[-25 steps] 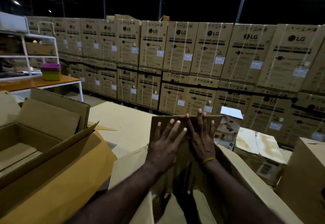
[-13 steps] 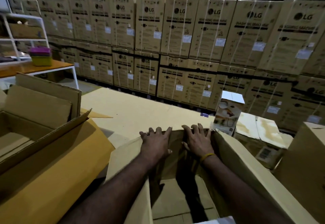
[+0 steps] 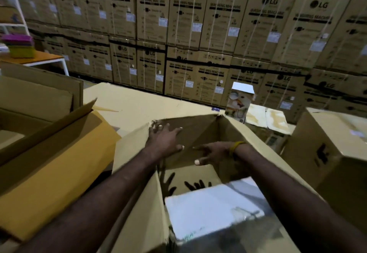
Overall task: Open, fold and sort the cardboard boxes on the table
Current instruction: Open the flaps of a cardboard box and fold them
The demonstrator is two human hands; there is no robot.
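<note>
- A wall of stacked cartons [image 3: 218, 34] printed "LG" and "washing machine" fills the background from left to right.
- The counter [image 3: 139, 101], covered in pale cardboard, runs from the centre toward those cartons.
- An open box [image 3: 137, 203] stands on the near part of the counter, in front of the person; its side flaps are splayed outward and a white sheet [image 3: 208, 211] lies inside at the near end.
- A second box [image 3: 39, 153] with raised flaps sits to the left, just beside the open one.
- A closed box [image 3: 333, 153] stands to the right.
- A small printed carton [image 3: 240, 101] stands upright beyond the open box's far right corner, beside flat stained cardboard [image 3: 266, 116].
- A white-framed table [image 3: 45, 59] at far left carries purple and green containers [image 3: 19, 46].
- The left hand [image 3: 164, 139] is spread, fingers straight, pressing flat on the box's far flap near its left corner.
- The right hand [image 3: 212, 153], with a yellow band at the wrist, lies open against the same flap lower down, fingers pointing left, thumb out.
</note>
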